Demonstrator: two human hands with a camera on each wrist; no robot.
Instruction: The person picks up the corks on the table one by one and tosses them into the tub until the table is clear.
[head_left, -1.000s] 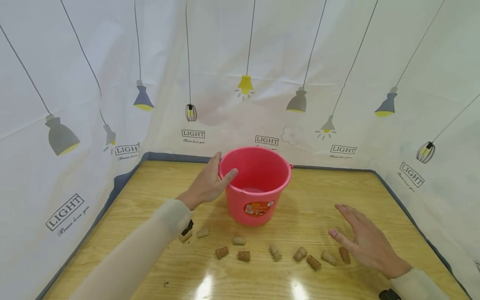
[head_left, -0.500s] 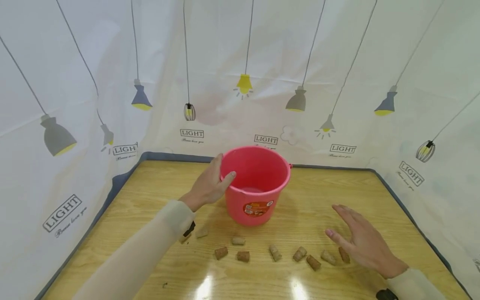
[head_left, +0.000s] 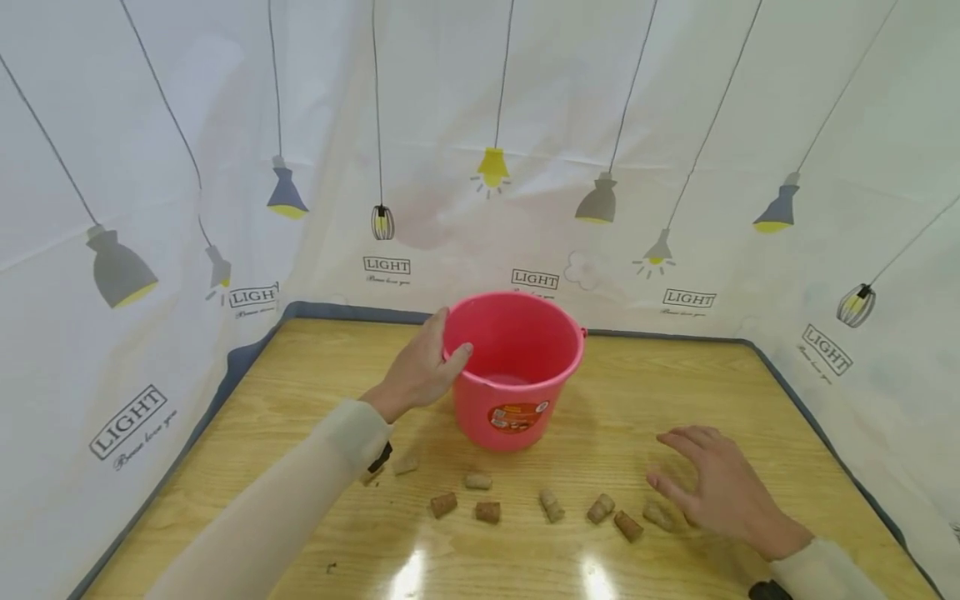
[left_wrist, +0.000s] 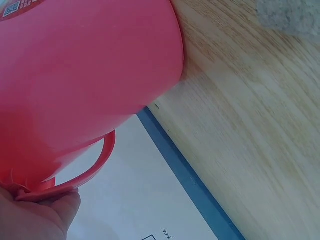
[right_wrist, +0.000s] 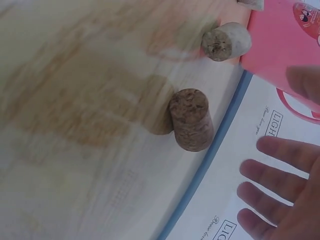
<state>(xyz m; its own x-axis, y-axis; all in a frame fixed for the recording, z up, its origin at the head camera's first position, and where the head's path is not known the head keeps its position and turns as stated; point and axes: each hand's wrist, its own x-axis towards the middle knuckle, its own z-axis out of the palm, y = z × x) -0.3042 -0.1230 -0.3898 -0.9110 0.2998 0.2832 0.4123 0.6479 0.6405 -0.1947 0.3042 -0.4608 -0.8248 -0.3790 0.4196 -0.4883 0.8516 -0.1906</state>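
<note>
Dipping lower, right hand [head_left: 731, 490] — nearer corks [head_left: 657, 515]

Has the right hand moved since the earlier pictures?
Yes. Against the nearby pale cork in the head view, the right hand has shifted slightly left and lower in frame, now mostly hiding the rightmost brown cork.

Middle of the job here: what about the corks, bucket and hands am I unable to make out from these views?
Head view: rightmost cork, mostly hidden by the right hand.
Head view: leftmost cork, partly covered by the black thing at the left wrist.
Head view: fine print on the bucket label, too small to read.
Left wrist view: left hand, cut off by the picture's edges.
</note>
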